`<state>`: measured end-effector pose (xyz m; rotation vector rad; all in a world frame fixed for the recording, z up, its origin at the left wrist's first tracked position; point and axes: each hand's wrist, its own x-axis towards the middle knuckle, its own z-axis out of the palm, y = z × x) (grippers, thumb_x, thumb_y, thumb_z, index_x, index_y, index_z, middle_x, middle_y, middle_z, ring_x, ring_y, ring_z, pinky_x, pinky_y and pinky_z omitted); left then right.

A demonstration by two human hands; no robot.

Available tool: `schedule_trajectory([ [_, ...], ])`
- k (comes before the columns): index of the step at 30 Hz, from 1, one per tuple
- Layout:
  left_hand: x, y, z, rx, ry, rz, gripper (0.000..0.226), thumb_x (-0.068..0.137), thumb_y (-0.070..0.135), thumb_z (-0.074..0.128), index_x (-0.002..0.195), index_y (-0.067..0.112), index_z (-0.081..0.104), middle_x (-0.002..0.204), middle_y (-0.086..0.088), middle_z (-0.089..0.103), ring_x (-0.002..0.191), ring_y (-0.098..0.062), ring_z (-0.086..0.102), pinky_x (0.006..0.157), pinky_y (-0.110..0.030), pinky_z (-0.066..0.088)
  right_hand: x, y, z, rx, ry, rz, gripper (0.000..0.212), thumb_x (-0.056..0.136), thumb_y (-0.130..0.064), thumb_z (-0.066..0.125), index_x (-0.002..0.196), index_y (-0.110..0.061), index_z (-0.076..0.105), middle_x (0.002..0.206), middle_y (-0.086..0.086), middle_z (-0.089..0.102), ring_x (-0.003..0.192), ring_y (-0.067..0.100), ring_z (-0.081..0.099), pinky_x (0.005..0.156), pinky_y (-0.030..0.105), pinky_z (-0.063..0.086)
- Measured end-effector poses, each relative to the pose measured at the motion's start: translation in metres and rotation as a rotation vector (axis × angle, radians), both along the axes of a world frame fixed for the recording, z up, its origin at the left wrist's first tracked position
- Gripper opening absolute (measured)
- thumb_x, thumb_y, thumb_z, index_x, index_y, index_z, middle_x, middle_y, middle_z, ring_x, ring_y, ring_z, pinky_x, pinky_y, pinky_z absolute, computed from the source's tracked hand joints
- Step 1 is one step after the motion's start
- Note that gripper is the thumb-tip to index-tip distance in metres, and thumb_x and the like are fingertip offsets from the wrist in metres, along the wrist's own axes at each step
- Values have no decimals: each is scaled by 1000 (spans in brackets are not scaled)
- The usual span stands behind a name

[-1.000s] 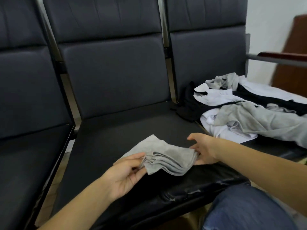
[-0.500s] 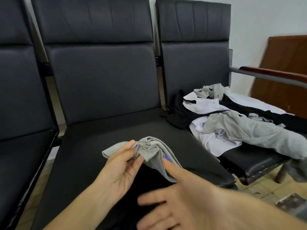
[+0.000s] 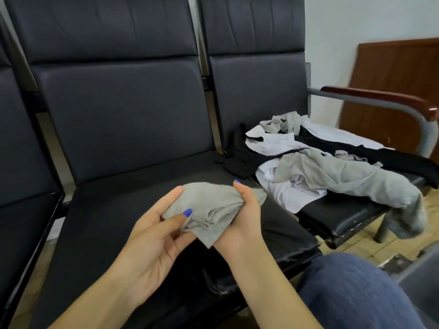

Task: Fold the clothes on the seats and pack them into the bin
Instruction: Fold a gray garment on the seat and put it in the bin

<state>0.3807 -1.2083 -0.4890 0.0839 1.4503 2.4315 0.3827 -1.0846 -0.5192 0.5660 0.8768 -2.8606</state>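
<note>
Black padded seats in a row fill the view, white wall behind, brown wood panel leaning at right. Versus half a second ago, right hand has come back from low in the foreground and now grips the right end of the folded grey cloth, thumb on top; left hand still pinches the left end, thumb over the fabric, fingers underneath. Cloth now bunched tighter and held between both hands, above the front half of the middle seat, apparently lifted off it, though contact is hard to judge. Middle seat has open room all round the hands; its front edge runs just under the wrists. Unfolded pile of clothes, grey, white and black, lies on the right seat, one grey piece hanging over the front edge, black piece spilling toward the middle seat. Armrest borders the pile's far side. Left seat cut off by frame. Knee in blue jeans at bottom right; grey object at the right corner cut off, unclear.
</note>
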Motion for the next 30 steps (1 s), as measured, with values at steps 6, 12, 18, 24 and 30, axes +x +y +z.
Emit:
schedule_trajectory([
  [6, -1, 6, 5, -53, 140, -14, 38, 68, 1, 52, 96, 20, 68, 92, -1, 70, 78, -17, 67, 59, -32, 56, -11, 28, 49, -117, 181, -75, 33, 82, -22, 49, 107, -6, 63, 104, 17, 68, 88, 35, 61, 81, 42, 47],
  [12, -11, 20, -9, 13, 7, -46, 50, 65, 3, 38, 106, 19, 63, 62, 0, 55, 73, -20, 65, 70, -36, 49, 32, 99, 81, -8, 395, -149, 29, 67, -20, 49, 91, -13, 63, 82, 6, 66, 68, 24, 62, 68, 31, 51],
  [18, -6, 33, -46, -137, 18, -324, 47, 51, 16, 58, 95, 11, 72, 71, -12, 64, 67, -25, 68, 60, -36, 60, 129, 190, 70, 289, 343, -490, 29, 60, -24, 50, 71, -17, 77, 75, 3, 74, 57, 20, 70, 43, 30, 54],
  [24, 3, 52, -78, -355, -39, -455, 42, 58, 15, 56, 98, 11, 70, 90, -16, 72, 77, -24, 71, 73, -41, 51, 241, 266, -50, 343, 182, -516, 64, 94, -33, 7, 151, -5, 6, 155, 13, 24, 146, 26, 13, 117, 50, 7],
  [30, -7, 52, -83, -282, -15, -494, 80, 17, 44, 92, 90, 16, 77, 99, -17, 71, 90, -32, 70, 67, -38, 60, 258, 266, -89, 220, -91, -772, 84, 33, -28, 76, 115, -27, 59, 87, 1, 75, 77, 20, 73, 60, 37, 59],
])
